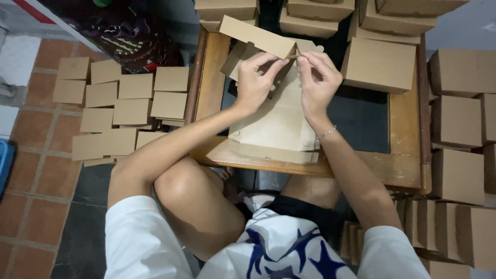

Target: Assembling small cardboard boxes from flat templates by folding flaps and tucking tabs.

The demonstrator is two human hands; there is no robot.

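Head view: left hand (253,82) and right hand (318,77) pinch, fingers narrow, the upper flaps of a half-folded cardboard box (274,121) resting on the wooden table (403,170). It looks light, thin, easily creased; best gripped along its fold lines.

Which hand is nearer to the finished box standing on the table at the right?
Right. The right hand works just beside the finished box; the left hand is farther, across the half-folded box.
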